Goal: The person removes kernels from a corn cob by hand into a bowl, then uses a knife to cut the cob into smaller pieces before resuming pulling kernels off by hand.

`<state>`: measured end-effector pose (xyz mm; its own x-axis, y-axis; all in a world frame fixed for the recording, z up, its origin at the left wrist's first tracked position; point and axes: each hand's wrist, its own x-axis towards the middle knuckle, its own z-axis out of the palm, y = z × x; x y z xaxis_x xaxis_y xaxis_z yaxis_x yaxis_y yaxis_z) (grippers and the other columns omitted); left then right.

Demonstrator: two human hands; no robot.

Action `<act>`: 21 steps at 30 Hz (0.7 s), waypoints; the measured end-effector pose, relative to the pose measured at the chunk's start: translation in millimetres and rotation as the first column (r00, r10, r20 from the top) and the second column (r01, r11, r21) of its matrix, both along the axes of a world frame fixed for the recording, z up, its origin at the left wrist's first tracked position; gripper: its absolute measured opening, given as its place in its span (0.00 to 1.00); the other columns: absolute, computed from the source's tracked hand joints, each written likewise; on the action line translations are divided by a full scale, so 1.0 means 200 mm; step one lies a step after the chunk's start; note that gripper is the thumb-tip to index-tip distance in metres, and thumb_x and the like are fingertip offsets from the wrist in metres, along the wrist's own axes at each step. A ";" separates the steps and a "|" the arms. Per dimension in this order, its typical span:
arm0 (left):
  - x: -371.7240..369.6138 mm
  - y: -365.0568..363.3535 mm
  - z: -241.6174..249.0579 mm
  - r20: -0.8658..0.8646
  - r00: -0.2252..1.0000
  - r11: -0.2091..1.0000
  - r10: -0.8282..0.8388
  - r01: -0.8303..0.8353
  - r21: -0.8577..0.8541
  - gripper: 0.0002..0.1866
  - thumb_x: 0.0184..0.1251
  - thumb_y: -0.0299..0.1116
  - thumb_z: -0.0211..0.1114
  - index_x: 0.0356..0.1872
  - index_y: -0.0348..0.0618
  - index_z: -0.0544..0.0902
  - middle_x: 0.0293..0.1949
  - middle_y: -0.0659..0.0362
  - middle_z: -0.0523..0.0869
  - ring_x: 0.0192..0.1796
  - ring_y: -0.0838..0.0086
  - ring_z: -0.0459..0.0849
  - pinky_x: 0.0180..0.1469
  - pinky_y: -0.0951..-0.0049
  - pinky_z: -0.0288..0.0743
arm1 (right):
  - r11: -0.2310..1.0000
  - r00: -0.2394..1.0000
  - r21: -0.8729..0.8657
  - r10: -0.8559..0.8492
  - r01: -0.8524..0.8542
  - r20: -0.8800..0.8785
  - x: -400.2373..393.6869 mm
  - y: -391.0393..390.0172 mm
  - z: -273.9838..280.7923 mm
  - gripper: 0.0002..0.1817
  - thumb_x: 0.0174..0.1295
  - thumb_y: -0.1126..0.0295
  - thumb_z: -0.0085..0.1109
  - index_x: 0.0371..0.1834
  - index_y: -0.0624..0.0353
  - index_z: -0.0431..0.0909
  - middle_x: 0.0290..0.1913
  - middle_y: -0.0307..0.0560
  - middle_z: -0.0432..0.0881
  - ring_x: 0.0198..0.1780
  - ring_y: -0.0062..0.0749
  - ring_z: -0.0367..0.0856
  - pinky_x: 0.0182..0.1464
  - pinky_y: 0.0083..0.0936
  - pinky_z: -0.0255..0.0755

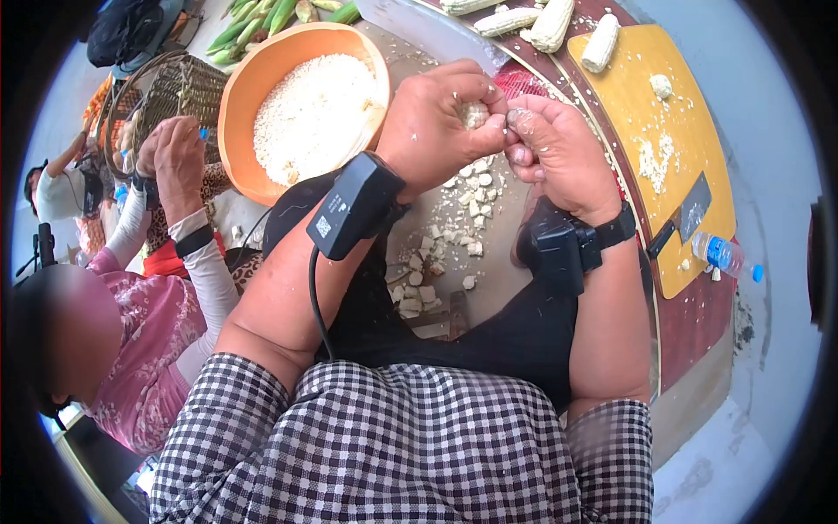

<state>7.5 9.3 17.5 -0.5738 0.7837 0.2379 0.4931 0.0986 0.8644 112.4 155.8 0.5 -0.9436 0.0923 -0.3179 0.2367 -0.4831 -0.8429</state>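
My left hand [443, 124] is closed around a short piece of white corn cob [474, 113], mostly covered by the fingers. Close beside it, my right hand [559, 150] has its thumb and fingers pinched together, and its fingertips meet the left thumb. Whatever lies between the right fingertips is too small or hidden to tell. To the left of my hands stands an orange basin [234, 122] with many loose white kernels [316, 109] in it. Below my hands, cut cob pieces [419, 284] and crumbs are scattered over the floor.
On the right, a table bears a yellow cutting board [698, 105], a knife [692, 210], a water bottle [724, 255] and several peeled cobs [552, 24]. A co-worker [148, 349] sits at left, near a wicker basket [179, 92]. Green-husked corn [253, 26] lies behind the basin.
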 end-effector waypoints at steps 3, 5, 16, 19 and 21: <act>-0.01 0.01 -0.03 -0.151 0.989 0.999 0.008 -0.002 0.040 0.05 0.51 0.27 0.68 0.29 0.38 0.82 0.31 0.57 0.82 0.34 0.69 0.82 0.39 0.73 0.75 | 0.983 0.999 -0.180 0.040 -0.039 0.001 0.00 0.00 0.00 0.08 0.69 0.69 0.51 0.39 0.64 0.74 0.29 0.37 0.71 0.26 0.13 0.67 0.21 0.08 0.61; -0.01 0.01 -0.04 -0.187 0.981 0.996 0.048 -0.034 0.079 0.06 0.50 0.27 0.69 0.29 0.39 0.83 0.30 0.57 0.81 0.32 0.68 0.82 0.37 0.72 0.76 | 0.960 1.000 -0.281 0.000 -0.003 -0.011 0.01 -0.01 0.00 0.08 0.69 0.70 0.51 0.39 0.64 0.73 0.29 0.37 0.71 0.26 0.14 0.68 0.22 0.08 0.61; 0.01 0.01 -0.04 0.304 0.946 0.992 0.112 -0.123 0.017 0.05 0.57 0.31 0.65 0.29 0.41 0.83 0.27 0.63 0.80 0.29 0.84 0.75 0.33 0.84 0.67 | 0.888 0.956 0.363 -0.224 0.281 -0.192 -0.04 -0.09 -0.01 0.03 0.59 0.74 0.57 0.35 0.61 0.76 0.27 0.33 0.75 0.26 0.12 0.70 0.27 0.12 0.66; 0.04 0.02 0.00 0.585 0.798 0.990 0.144 -0.112 -0.091 0.06 0.58 0.33 0.65 0.31 0.43 0.82 0.24 0.64 0.79 0.26 0.85 0.74 0.30 0.85 0.64 | 0.776 0.948 0.548 -0.216 0.312 -0.233 -0.04 -0.09 0.00 0.03 0.56 0.75 0.58 0.33 0.60 0.77 0.27 0.31 0.74 0.26 0.11 0.68 0.28 0.13 0.65; 0.01 0.02 -0.06 0.795 0.605 0.998 0.041 -0.056 -0.009 0.06 0.58 0.31 0.64 0.31 0.40 0.82 0.26 0.62 0.81 0.26 0.84 0.76 0.25 0.84 0.64 | 0.756 0.945 0.573 -0.192 0.315 -0.266 -0.03 -0.08 0.00 0.03 0.54 0.75 0.58 0.32 0.60 0.77 0.27 0.31 0.75 0.27 0.10 0.67 0.28 0.14 0.65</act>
<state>10.2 12.5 5.7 -0.5802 0.7493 -0.3193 -0.3942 0.0847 0.9151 105.9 139.6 0.4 -0.8913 0.4499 0.0570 -0.0050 0.1160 -0.9932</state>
